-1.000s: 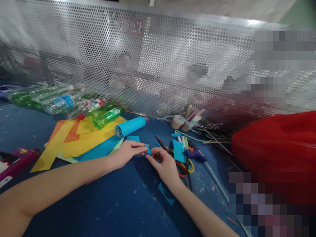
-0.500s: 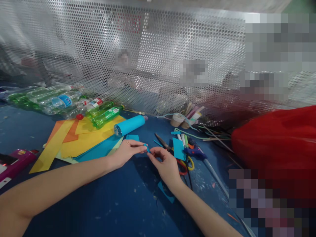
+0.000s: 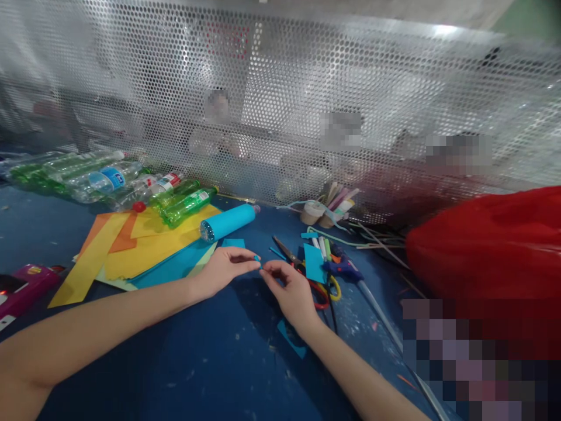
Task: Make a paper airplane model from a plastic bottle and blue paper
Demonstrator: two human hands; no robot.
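My left hand [image 3: 225,269] and my right hand [image 3: 289,289] meet over the blue table [image 3: 184,362], fingertips pinched together. Between them sits a small blue paper piece [image 3: 258,259], mostly hidden by the fingers. Just behind the hands lies a bottle wrapped in blue paper [image 3: 228,222]. Scissors [image 3: 302,269] with red and yellow handles lie right of my right hand, next to a blue paper rectangle [image 3: 314,263]. A blue paper scrap [image 3: 291,339] lies under my right wrist.
Yellow, orange and blue paper sheets [image 3: 144,248] spread at the left. Several green and clear plastic bottles [image 3: 109,181] lie along a perforated metal screen [image 3: 280,111]. Markers and a glue gun [image 3: 344,269] lie right of the scissors. A red bag [image 3: 486,245] sits at the right, a pink case [image 3: 21,286] at far left.
The blue piece between my fingers shows smaller now than before, more covered by the pinch. Both hands stay in nearly the same place.
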